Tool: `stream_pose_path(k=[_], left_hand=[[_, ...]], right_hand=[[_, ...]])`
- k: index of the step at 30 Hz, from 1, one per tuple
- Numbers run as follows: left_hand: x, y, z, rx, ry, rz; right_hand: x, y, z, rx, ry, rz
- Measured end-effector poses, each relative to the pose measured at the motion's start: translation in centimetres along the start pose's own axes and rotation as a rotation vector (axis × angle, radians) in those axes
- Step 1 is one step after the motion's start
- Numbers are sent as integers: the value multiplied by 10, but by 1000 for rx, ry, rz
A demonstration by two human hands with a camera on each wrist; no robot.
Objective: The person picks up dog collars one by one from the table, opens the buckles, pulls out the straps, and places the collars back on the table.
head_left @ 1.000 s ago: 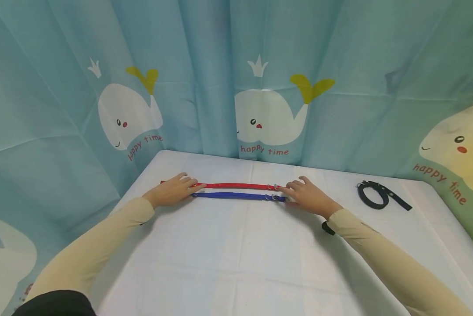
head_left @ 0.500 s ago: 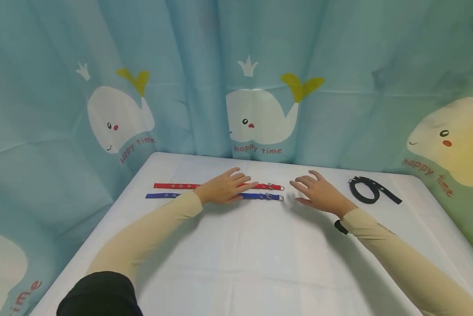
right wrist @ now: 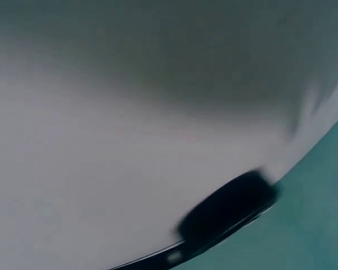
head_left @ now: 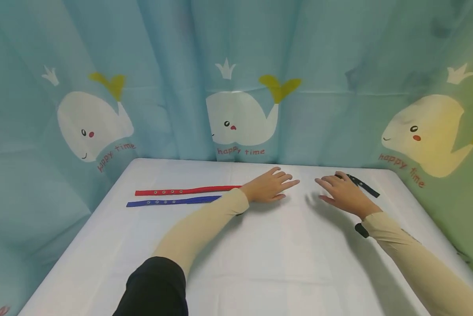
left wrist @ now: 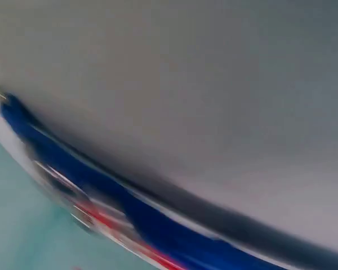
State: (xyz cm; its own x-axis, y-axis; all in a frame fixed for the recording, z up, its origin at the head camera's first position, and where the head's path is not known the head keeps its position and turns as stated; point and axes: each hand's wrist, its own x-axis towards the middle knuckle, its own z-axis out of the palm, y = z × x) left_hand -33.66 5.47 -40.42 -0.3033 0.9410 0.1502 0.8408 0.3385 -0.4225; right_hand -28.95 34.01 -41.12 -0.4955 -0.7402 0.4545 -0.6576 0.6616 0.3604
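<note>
A red collar (head_left: 181,192) and a blue collar (head_left: 161,202), both with metal eyelets, lie stretched out side by side on the white table. My left hand (head_left: 270,185) hovers over their right ends, fingers spread and holding nothing; it hides the buckle ends in the head view. In the left wrist view the blue collar (left wrist: 158,228) and red collar (left wrist: 110,220) are blurred. My right hand (head_left: 344,195) is above the table, fingers loosely extended, in front of a black collar (head_left: 364,186). Its coiled part is mostly hidden there; the right wrist view shows the black collar (right wrist: 228,211) blurred.
A white cloth covers the table (head_left: 260,263), whose far edge meets a blue-green curtain (head_left: 173,109) printed with whales. The curtain also hangs along the left and right sides.
My left hand has let go of the collars' left ends and swept right across them. The right hand has left their buckle ends and moved right, toward the black collar. The view has turned right.
</note>
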Motion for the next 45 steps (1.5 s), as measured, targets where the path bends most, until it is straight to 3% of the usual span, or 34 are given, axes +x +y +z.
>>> stream_pose_path(k=[6, 14, 24, 30, 38, 45], left_hand=[[49, 13, 3, 15, -18, -9], [103, 37, 12, -26, -70, -34], [151, 59, 7, -122, -257, -156], [163, 67, 5, -157, -363, -193], [162, 69, 9, -102, -268, -112], [156, 65, 9, -85, -274, -81]], right_hand=[[-35, 20, -5, 4, 51, 63], [-74, 39, -6, -28, -83, 201], [-66, 39, -3, -14, -244, 248], [-64, 41, -3, -22, -298, 196], [-61, 35, -4, 4, -302, 148], [-58, 28, -6, 23, -224, 73]])
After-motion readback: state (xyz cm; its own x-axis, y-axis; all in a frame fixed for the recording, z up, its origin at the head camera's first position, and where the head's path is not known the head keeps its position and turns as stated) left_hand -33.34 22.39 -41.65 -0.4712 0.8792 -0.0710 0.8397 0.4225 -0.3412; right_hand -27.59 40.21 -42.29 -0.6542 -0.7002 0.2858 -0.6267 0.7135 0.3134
